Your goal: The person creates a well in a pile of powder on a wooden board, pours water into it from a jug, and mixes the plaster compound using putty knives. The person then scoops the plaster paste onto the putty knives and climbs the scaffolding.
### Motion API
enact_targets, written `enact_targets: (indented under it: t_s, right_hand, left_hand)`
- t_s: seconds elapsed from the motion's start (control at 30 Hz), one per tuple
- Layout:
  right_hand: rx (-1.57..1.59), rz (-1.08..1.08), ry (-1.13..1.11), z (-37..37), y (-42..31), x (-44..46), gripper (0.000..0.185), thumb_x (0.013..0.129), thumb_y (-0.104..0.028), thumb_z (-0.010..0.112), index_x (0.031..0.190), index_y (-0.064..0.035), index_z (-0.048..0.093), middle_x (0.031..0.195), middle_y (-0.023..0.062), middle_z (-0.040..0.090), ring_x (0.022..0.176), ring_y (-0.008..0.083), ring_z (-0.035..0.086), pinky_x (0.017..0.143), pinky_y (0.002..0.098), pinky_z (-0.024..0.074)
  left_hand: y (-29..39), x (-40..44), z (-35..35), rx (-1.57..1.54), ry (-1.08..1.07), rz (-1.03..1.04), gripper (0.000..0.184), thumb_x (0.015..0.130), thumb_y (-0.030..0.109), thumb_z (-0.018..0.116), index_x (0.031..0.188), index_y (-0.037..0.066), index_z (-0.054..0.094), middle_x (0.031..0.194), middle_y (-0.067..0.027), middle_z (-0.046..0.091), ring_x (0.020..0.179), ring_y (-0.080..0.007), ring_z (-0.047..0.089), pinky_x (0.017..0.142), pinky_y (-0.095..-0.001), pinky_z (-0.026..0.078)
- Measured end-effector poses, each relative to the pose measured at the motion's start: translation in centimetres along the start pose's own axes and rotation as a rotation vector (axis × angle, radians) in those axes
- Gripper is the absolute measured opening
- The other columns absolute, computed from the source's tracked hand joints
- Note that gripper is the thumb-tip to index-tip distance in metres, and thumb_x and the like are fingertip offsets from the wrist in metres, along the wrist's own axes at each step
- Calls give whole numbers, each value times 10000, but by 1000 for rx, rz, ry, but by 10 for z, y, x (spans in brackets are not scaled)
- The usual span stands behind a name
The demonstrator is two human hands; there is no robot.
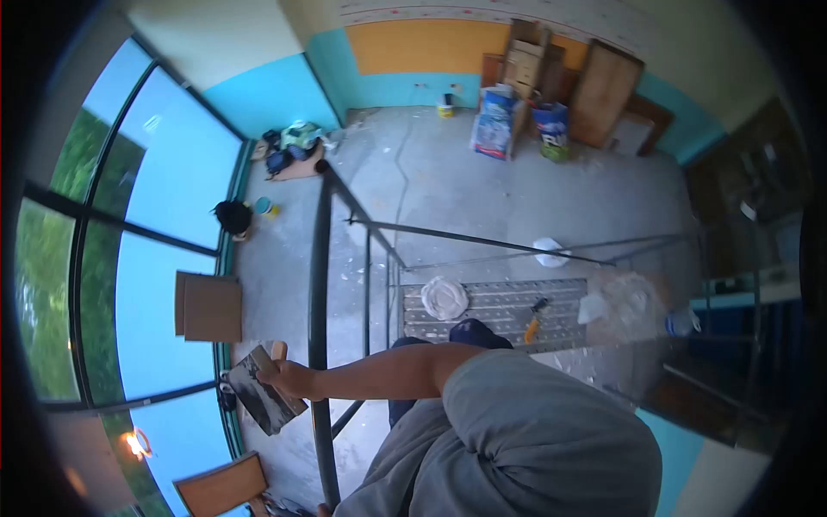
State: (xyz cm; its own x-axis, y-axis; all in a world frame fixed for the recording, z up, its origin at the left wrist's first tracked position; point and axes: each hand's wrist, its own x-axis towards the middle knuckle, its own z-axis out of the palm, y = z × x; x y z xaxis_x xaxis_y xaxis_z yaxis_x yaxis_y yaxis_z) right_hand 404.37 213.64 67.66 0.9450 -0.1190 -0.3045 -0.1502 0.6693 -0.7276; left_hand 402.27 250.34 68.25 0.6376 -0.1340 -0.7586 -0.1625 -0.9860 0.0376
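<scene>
My right arm reaches left across my body and over the scaffold rail. At its end, my right hand is closed round the handle of a plastering trowel. The handle's pale end sticks up past my fingers. White and dark smears cover the trowel's broad, flat blade, which is held tilted beyond the rail. Of my left hand only a sliver shows, at the bottom edge against the same rail; it seems wrapped round it, with most of it out of frame.
Below lies a perforated scaffold platform with a whitish bag and a yellow-handled tool. A thin brace crosses ahead. Cardboard leans by the windows at left. Bags and boards stand at the far wall.
</scene>
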Motion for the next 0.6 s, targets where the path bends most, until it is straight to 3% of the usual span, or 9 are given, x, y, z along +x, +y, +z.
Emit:
enact_targets:
  t_s: [0.1, 0.17, 0.2, 0.3, 0.43, 0.5, 0.53, 0.57, 0.6]
  right_hand:
    - [125, 8, -46, -32, -89, -60, 484, 979, -423, 547, 1261, -31, 542, 1083, 105, 661, 966, 194, 646, 860, 346, 521]
    - [21, -138, -184, -89, -126, -82, 412, 972, -382, 570, 1211, -47, 576, 1041, 125, 688, 867, 226, 707, 757, 376, 601]
    - [93, -145, -121, -115, -134, -91, 420, 957, -395, 598, 1195, -49, 595, 1046, 139, 687, 860, 235, 708, 738, 391, 604]
    - [306, -168, 197, -180, -213, -171, 446, 947, -383, 623, 1242, -52, 569, 1080, 116, 669, 938, 227, 676, 840, 371, 562]
    - [181, -388, 750, -218, -277, -303, 410, 962, -368, 599, 1250, -81, 546, 1031, 80, 641, 891, 191, 641, 793, 357, 536]
    - [215, -513, 937, -222, -287, -364, 393, 970, -361, 587, 1253, -95, 535, 1007, 62, 627, 867, 173, 623, 770, 350, 522]
    - [363, -620, 964, -217, -289, -390, 394, 994, -330, 545, 1310, -98, 505, 1081, 78, 618, 978, 200, 615, 874, 376, 505]
    - [511, -735, 985, -212, -288, -412, 402, 1019, -300, 502, 1367, -101, 475, 1154, 95, 610, 1089, 228, 606, 978, 403, 488]
    - [510, -813, 1036, -209, -281, -433, 430, 1019, -322, 496, 1373, -82, 460, 1188, 102, 602, 1109, 233, 600, 990, 406, 481]
  left_hand:
    - [32, 29, -29, 27, -83, -14, 487, 860, 355, 675, 1249, 85, 562, 959, -101, 636, 813, -271, 601, 686, -450, 530]
    - [53, 49, -52, 47, -135, -18, 464, 865, 350, 660, 1236, 87, 565, 963, -92, 630, 821, -266, 599, 685, -451, 533]
    - [62, 63, -63, 55, -164, -16, 453, 867, 348, 652, 1229, 89, 567, 966, -88, 626, 825, -263, 598, 685, -451, 534]
    - [98, 110, -97, 86, -235, 16, 421, 874, 340, 629, 1209, 93, 571, 972, -74, 616, 837, -254, 595, 684, -452, 539]
    - [170, 213, -144, 66, -334, 227, 379, 883, 331, 599, 1182, 98, 577, 982, -56, 602, 853, -243, 592, 683, -454, 545]
    - [248, 276, -163, -13, -417, 406, 360, 888, 326, 583, 1169, 100, 580, 986, -47, 595, 861, -237, 590, 683, -454, 547]
    - [350, 222, -190, -205, -342, 333, 483, 898, 453, 604, 1253, 132, 542, 1083, -73, 584, 896, -257, 584, 701, -473, 547]
    - [422, 229, -195, -100, -201, 389, 573, 909, 527, 586, 1313, 131, 498, 1141, -94, 571, 951, -272, 580, 695, -504, 548]
    - [488, 199, -200, -86, -161, 495, 592, 908, 547, 587, 1309, 121, 495, 1137, -105, 569, 959, -272, 582, 717, -517, 543]
